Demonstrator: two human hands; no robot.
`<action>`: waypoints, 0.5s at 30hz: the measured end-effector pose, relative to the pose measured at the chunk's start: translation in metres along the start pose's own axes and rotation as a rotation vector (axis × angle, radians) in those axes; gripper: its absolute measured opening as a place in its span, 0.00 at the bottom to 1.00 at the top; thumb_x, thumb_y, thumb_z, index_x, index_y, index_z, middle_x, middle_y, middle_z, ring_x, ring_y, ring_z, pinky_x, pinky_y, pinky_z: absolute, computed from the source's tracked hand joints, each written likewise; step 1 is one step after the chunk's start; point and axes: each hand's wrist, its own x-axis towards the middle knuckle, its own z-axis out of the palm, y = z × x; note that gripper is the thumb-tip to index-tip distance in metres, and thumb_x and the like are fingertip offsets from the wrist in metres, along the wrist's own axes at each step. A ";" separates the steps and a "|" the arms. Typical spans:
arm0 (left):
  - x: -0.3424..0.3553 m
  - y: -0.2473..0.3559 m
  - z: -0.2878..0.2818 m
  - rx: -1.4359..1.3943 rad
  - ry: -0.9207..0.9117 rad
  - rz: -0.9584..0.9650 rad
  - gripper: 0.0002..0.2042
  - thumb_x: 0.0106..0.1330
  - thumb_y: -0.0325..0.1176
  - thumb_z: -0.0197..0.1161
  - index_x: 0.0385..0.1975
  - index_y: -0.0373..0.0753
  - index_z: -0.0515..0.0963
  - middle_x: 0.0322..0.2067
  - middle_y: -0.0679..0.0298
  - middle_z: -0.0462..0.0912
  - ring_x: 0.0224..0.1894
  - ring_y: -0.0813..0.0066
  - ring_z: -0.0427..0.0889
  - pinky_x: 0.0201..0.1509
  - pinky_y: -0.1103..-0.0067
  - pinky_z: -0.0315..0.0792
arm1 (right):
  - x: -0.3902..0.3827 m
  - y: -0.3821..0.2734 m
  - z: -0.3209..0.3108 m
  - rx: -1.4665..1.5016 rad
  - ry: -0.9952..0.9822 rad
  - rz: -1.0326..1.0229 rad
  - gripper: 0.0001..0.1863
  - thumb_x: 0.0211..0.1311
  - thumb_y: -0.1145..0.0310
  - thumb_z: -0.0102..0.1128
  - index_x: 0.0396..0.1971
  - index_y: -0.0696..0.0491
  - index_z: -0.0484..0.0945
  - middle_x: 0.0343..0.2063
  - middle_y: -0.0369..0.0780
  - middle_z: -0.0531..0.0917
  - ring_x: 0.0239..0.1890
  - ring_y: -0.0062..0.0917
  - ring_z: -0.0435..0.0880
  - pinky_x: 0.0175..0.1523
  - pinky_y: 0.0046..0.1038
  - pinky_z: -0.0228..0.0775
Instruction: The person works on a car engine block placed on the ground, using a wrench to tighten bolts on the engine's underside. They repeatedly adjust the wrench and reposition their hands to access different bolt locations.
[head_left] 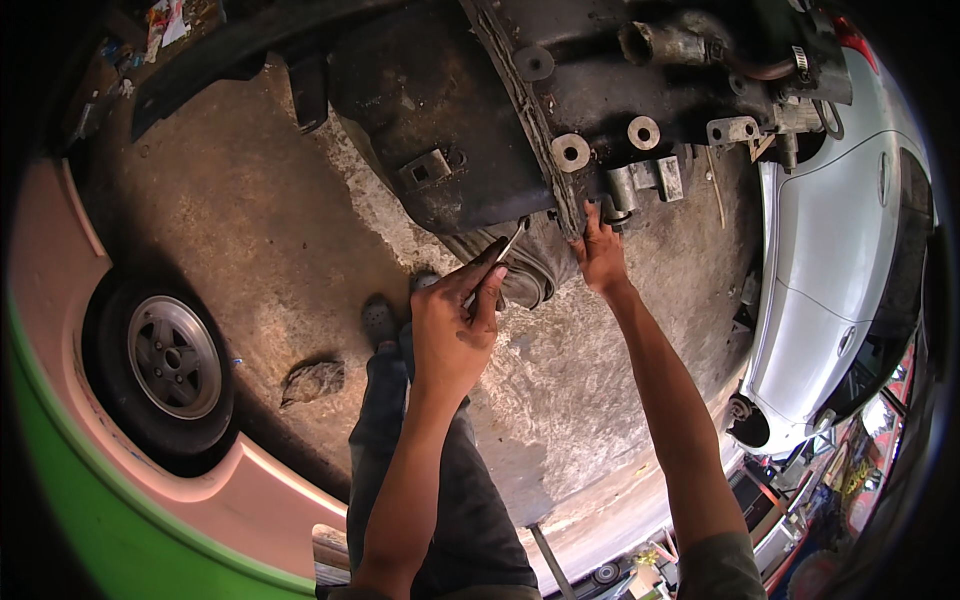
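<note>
The left hand (455,312) has its grip closed on a slim, silvery metal tool (511,242), pinched between thumb and fingers; the tool slants up and to the right, its tip at the lower edge of a large, black, soiled metal casing (470,110), just left of the casing's raised seam; whether the tip presses on the metal cannot be told. The right hand (603,258) is at the lower end of that long, rough, grey-brown ridged seam (527,110), index finger pointing upward along its right side and thumb near its lower end; whether this grip is open or pinching something cannot be told.

The casing fills the upper middle of the view, above both hands; right of the seam it carries two round, pale grey metal bosses (560,160) with holes in them, a short, grey, cylindrical metal bracket (621,190) close to the right hand, and an open-ended, dull metal pipe (672,47) higher up; behind the hands, below the casing, sits a grey, folded, ridged bundle (532,282).

A stained, brown-grey concrete floor (255,230) spreads beneath; a black tyre on a silver wheel (150,375) stands at the left; a silver-white car (825,250) stands at the right.
</note>
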 end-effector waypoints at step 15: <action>0.036 0.030 -0.017 -0.234 -0.175 -0.140 0.10 0.65 0.28 0.64 0.41 0.28 0.82 0.22 0.64 0.82 0.13 0.88 0.67 0.13 0.85 0.62 | 0.002 -0.008 -0.008 -0.070 -0.050 0.043 0.41 0.64 0.31 0.27 0.74 0.34 0.48 0.75 0.45 0.36 0.76 0.47 0.33 0.74 0.58 0.26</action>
